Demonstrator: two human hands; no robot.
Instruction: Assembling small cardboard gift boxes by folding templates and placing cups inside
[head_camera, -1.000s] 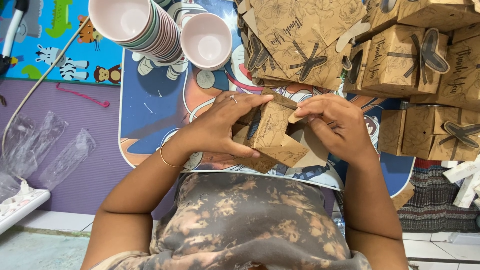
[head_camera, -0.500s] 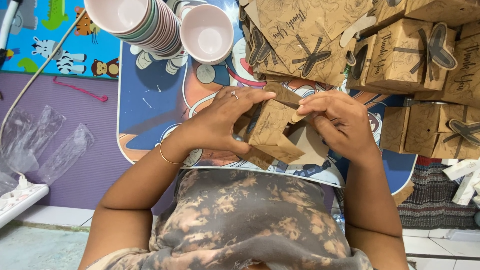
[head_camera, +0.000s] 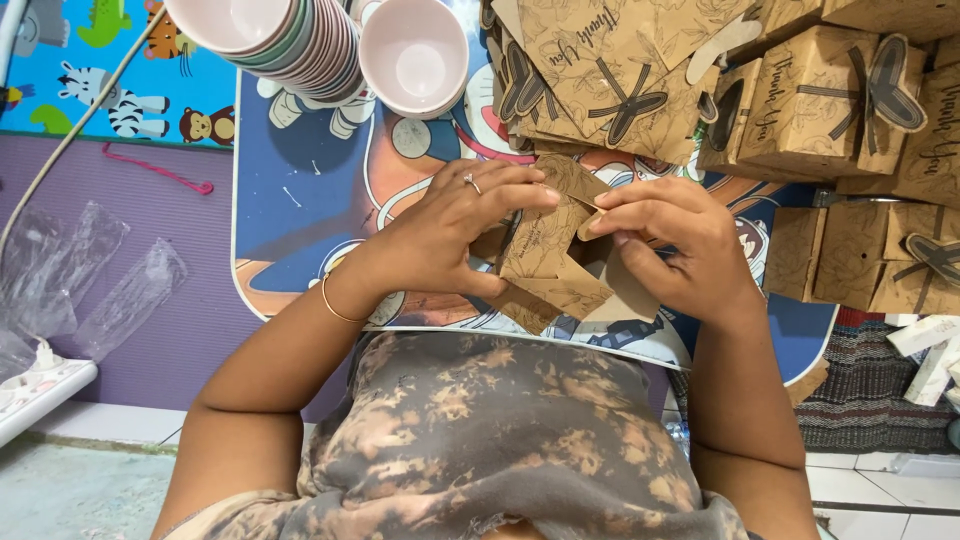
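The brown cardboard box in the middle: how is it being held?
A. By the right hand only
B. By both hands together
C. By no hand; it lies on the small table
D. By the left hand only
B: the left hand and the right hand both grip the unfinished brown cardboard box, their fingers meeting at its top flap above the small table.

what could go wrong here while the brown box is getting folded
The half-folded kraft box is pinched only by the fingertips of the left hand and right hand; a thin flap might crease or tear. The finished boxes are piled loosely close by, and the stacked paper cups sit near the table edge, so either might get knocked.
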